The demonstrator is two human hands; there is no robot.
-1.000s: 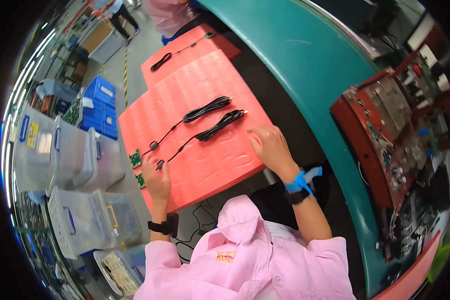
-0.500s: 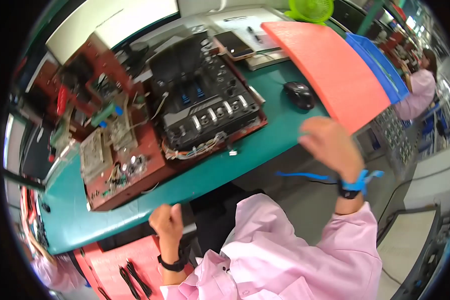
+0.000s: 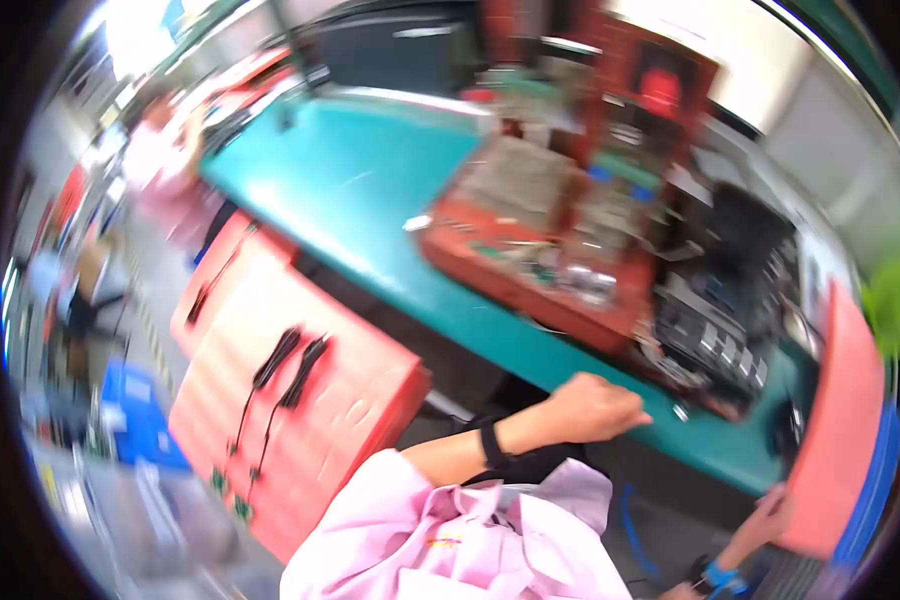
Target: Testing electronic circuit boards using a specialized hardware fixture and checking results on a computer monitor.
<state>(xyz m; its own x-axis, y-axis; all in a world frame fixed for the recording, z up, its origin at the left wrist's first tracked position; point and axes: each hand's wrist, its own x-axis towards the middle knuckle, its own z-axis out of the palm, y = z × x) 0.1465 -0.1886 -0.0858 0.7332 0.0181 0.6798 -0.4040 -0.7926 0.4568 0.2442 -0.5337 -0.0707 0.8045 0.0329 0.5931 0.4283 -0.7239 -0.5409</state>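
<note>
Left hand (image 3: 598, 408): is hovering by the green bench (image 3: 370, 200), fingers folded in a loose fist.
Right hand (image 3: 767, 515): is meeting the foam sheet's near edge; cannot tell whether it is pinching.
Foam sheet (image 3: 835, 440): is lying at far right, beside a blue bin (image 3: 870, 490).
Black cables (image 3: 303, 372): are resting on a foam stack (image 3: 350, 400), left.

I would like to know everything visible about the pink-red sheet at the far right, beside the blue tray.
The pink-red sheet looks like matte foam: a flat panel, whole as far as the blur shows. Its outline bows, perhaps from the fisheye lens. It lies at the right end of the green table, beside the blue tray. The right hand is at its lower left edge, apparently touching it.
</note>
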